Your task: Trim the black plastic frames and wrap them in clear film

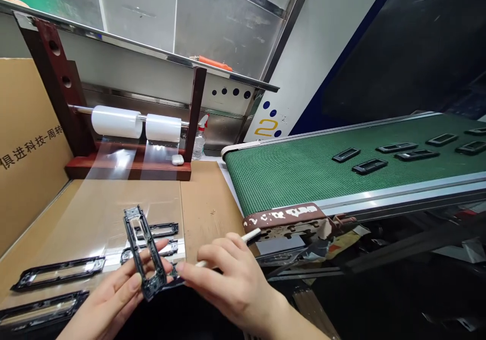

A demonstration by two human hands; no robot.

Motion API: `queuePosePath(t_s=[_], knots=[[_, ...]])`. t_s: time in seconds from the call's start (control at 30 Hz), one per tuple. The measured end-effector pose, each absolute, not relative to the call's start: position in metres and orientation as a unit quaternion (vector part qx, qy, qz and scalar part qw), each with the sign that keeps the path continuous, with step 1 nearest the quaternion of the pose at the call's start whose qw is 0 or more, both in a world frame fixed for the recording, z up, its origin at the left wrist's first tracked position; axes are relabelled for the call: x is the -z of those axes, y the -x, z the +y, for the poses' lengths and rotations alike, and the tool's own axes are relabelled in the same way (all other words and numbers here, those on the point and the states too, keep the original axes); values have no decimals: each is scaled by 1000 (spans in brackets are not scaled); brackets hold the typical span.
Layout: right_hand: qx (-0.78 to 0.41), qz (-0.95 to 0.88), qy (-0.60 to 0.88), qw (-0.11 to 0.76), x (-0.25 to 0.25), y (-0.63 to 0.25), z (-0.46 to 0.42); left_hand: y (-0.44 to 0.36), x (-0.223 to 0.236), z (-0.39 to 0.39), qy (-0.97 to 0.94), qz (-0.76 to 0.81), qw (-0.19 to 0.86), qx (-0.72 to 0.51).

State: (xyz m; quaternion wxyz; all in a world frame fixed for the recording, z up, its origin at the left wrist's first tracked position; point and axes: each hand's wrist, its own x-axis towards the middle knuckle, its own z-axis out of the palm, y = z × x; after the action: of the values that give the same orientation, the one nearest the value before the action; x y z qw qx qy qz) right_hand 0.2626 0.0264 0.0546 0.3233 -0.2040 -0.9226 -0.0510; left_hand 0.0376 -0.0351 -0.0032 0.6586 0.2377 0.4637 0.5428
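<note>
Five black frames (145,249) at the hands, seven on the conveyor (304,178).

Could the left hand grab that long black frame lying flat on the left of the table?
Probably yes. The long black frame lies flat on the cardboard, uncovered, just beyond the left hand. But that hand already holds another black frame, so it would likely need to let go first.

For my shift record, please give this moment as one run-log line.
left hand: holds black plastic frame upright | right hand: white pen, touches frame's lower end | behind: film rolls | right: green conveyor with frames
</note>
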Motion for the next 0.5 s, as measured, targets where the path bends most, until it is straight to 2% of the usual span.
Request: queuePosePath(t_s=[0.17,0.5], knots=[[146,-932,130,304,-75,-251,30,-41,-5,-39,-245,469,652,-543],[142,-935,109,306,-78,-244,28,-41,-8,-42,-244,489,644,-535]])
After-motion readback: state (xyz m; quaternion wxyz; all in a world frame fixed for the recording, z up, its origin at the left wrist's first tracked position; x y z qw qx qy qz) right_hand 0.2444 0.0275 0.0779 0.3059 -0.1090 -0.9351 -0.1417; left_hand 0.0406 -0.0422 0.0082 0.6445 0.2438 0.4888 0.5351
